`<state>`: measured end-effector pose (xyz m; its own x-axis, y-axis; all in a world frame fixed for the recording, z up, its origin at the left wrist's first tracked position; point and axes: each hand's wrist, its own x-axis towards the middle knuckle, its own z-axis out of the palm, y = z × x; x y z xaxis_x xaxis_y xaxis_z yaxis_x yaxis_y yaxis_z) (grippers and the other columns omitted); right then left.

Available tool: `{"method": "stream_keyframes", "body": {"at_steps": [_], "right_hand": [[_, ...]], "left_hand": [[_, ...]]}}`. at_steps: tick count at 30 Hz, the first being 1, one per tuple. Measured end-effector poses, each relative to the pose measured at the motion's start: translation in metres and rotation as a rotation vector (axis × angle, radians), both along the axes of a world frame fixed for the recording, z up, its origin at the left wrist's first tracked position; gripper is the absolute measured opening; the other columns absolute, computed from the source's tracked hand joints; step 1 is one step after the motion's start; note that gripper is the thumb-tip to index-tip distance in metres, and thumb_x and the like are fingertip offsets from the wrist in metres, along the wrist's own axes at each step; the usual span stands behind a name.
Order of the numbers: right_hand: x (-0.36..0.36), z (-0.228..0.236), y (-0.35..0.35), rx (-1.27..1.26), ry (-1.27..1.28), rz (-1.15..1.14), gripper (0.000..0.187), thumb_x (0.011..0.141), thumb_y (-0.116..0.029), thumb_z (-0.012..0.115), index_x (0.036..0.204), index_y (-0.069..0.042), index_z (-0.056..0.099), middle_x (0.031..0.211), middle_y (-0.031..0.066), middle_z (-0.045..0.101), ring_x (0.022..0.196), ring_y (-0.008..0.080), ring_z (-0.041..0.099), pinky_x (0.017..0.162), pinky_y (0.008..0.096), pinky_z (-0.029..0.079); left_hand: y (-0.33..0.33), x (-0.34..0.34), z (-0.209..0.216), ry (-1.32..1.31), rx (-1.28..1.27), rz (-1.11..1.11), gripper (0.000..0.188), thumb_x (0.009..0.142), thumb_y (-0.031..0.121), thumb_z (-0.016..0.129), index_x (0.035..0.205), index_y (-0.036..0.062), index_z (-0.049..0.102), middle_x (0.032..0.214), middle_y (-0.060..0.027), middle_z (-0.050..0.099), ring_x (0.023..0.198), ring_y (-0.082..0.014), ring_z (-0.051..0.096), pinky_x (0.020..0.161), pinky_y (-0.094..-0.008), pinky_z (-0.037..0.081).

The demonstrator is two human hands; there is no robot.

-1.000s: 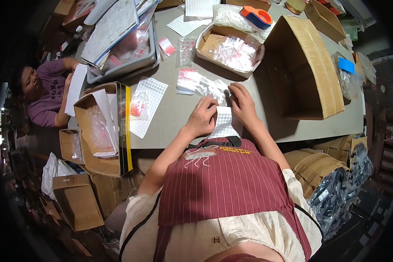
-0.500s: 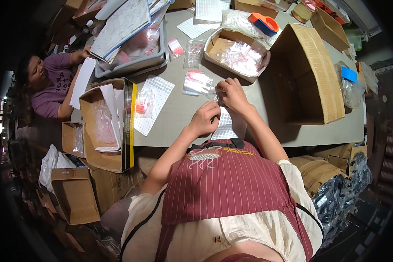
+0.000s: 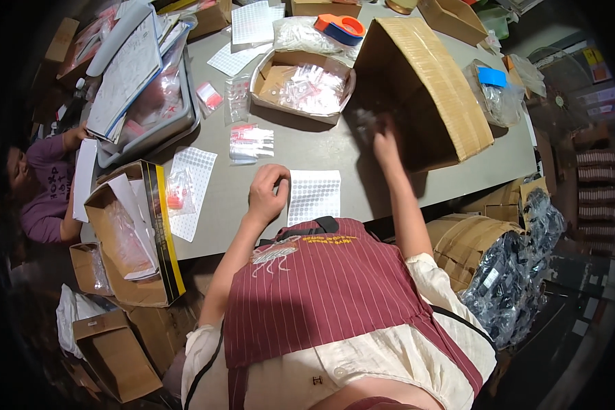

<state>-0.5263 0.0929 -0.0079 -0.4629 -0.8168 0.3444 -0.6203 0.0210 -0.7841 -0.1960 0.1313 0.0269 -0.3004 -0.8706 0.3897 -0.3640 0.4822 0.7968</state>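
Observation:
My right hand (image 3: 384, 142) is at the mouth of a large cardboard box (image 3: 461, 89) lying on its side at the right. Its fingers, smeared by motion, are closed on a small clear plastic bag (image 3: 366, 123). My left hand (image 3: 269, 193) rests on the table with its fingers curled in; whatever is inside them is hidden. Just right of it lies a white sheet of round grey stickers (image 3: 314, 194). Beyond the left hand is a small stack of clear zip bags (image 3: 251, 143) with red and white contents.
An open low carton (image 3: 261, 87) of small packets stands at the back, with orange and blue tape rolls (image 3: 340, 29) behind it. At the left are a grey tub (image 3: 191, 102) under papers and a black-and-yellow-edged box (image 3: 162, 232). A co-worker in a purple shirt (image 3: 48, 184) sits beyond.
My hands have come apart. The right hand carried the small bag rightward to the big box, while the left stayed beside the sticker sheet, now more uncovered. The whole view has shifted.

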Motion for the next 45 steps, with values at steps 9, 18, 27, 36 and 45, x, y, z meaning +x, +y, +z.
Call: {"method": "stream_keyframes", "body": {"at_steps": [9, 18, 27, 36, 45], "right_hand": [[-0.052, -0.001, -0.024, 0.049, -0.028, -0.067, 0.036, 0.096, -0.013, 0.064, 0.130, -0.001, 0.063, 0.117, 0.0243, 0.071, 0.113, 0.0390, 0.068, 0.097, 0.0437, 0.052], [-0.049, -0.001, -0.015, 0.008, 0.507, -0.298, 0.057, 0.087, 0.000, 0.059, 0.144, -0.003, 0.056, 0.140, 0.0251, 0.060, 0.131, 0.0431, 0.056, 0.113, 0.0480, 0.043], [0.011, 0.017, 0.046, 0.140, 0.563, 0.026, 0.056, 0.095, -0.007, 0.056, 0.150, -0.001, 0.045, 0.143, 0.0290, 0.055, 0.135, 0.0463, 0.050, 0.113, 0.0502, 0.043], [0.050, 0.062, 0.067, 0.002, 0.186, 0.274, 0.041, 0.099, -0.011, 0.065, 0.138, -0.001, 0.059, 0.137, 0.0245, 0.062, 0.127, 0.0418, 0.060, 0.105, 0.0429, 0.050], [0.100, 0.072, 0.084, 0.101, 0.035, 0.760, 0.029, 0.096, -0.012, 0.068, 0.122, 0.000, 0.067, 0.114, 0.0180, 0.072, 0.107, 0.0361, 0.067, 0.097, 0.0450, 0.051]], "left_hand": [[0.006, 0.003, -0.013, -0.028, -0.023, -0.014, 0.021, 0.084, 0.000, 0.062, 0.105, 0.0011, 0.067, 0.106, -0.0164, 0.069, 0.102, -0.0367, 0.066, 0.091, -0.0426, 0.054], [0.002, -0.003, -0.006, 0.038, 0.041, 0.032, 0.030, 0.090, -0.007, 0.058, 0.118, -0.0006, 0.067, 0.115, -0.0166, 0.067, 0.097, -0.0284, 0.071, 0.087, -0.0360, 0.058], [0.004, 0.001, -0.017, 0.068, 0.174, 0.072, 0.030, 0.101, 0.006, 0.059, 0.130, -0.0004, 0.060, 0.113, -0.0171, 0.070, 0.099, -0.0264, 0.073, 0.087, -0.0369, 0.058], [0.020, 0.003, -0.024, 0.226, 0.298, 0.045, 0.038, 0.103, 0.008, 0.061, 0.139, -0.0025, 0.054, 0.119, -0.0173, 0.072, 0.110, -0.0217, 0.070, 0.096, -0.0346, 0.053], [0.025, -0.001, 0.013, 0.641, 0.861, -0.176, 0.055, 0.102, 0.009, 0.062, 0.152, -0.0002, 0.042, 0.110, -0.0101, 0.071, 0.097, -0.0103, 0.063, 0.084, -0.0238, 0.048]]}}
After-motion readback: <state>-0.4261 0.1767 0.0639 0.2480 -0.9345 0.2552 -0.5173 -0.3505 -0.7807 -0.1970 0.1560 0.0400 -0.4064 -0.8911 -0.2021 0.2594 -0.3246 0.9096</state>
